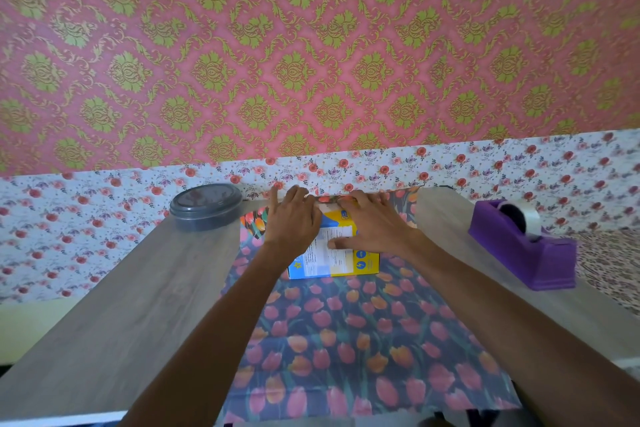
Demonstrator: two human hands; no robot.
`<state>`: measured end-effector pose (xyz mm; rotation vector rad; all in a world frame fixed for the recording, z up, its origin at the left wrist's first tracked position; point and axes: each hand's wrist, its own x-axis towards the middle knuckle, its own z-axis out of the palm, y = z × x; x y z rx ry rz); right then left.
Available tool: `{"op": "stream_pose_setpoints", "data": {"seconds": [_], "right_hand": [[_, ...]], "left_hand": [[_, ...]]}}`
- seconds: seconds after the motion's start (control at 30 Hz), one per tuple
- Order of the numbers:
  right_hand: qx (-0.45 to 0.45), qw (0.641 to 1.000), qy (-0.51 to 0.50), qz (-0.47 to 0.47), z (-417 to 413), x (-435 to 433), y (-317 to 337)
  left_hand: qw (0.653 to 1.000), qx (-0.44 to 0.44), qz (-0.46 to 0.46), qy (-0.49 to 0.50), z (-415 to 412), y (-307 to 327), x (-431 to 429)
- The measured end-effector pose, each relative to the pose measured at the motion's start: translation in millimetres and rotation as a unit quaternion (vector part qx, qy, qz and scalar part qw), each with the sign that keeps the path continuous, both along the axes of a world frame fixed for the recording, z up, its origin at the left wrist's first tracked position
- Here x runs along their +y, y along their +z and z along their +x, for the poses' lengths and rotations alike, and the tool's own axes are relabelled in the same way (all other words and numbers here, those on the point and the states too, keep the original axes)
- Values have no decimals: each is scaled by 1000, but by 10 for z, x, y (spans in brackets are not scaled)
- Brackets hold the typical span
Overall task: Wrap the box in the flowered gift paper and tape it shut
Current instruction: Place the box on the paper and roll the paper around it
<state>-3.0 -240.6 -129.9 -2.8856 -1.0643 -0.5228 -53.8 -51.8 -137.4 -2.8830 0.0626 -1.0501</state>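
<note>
The printed blue, yellow and white cardboard box [346, 263] lies flat on the dark gift paper patterned with pink and orange tulips [346, 340]. It sits on the far half of the sheet. Its long axis runs away from the person toward the wall, with the near short end facing the person. The sheet is spread printed side up on the grey wood-grain table [121, 288], and its long axis follows the same direction.

At the far end of the box, a strip of paper is turned up, showing a pale underside.

- Left hand [294, 218]: fingers straight and close together, palm down, pressing the far end of the box and the turned-up paper.
- Right hand [370, 222]: fingers straight and slightly spread, pressing flat on the same far end. The thumb lies across the white label panel.

Neither hand is seen curled round anything.

Both hands and the fold hide the far end of the box. The label print is too small to read. The frame cuts off the sheet's near edge.

A round grey lidded container [206, 206] stands at the far left of the table. A purple tape dispenser [519, 246] holding a clear roll stands to the right, well apart from the box.
</note>
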Motion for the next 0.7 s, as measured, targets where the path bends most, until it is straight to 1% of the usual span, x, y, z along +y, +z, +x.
{"op": "stream_pose_setpoints", "data": {"seconds": [0.1, 0.2, 0.33, 0.43, 0.53, 0.7], "right_hand": [[-9, 1000, -3, -8, 13, -4, -1], [-24, 1000, 5, -14, 5, -4, -5], [-9, 1000, -4, -26, -23, -9, 28], [-19, 999, -5, -41, -45, -25, 58], [-24, 999, -5, -40, -59, -29, 47], [-15, 999, -9, -30, -112, -14, 53]], "left_hand": [[999, 27, 24, -17, 13, 56, -9], [998, 56, 2, -36, 0, 82, -14], [989, 145, -19, -7, -57, 153, -23], [982, 190, -1, 5, -97, 186, 13], [981, 188, 51, -6, -125, 181, 69], [975, 219, 42, -6, -172, 263, 17]]}}
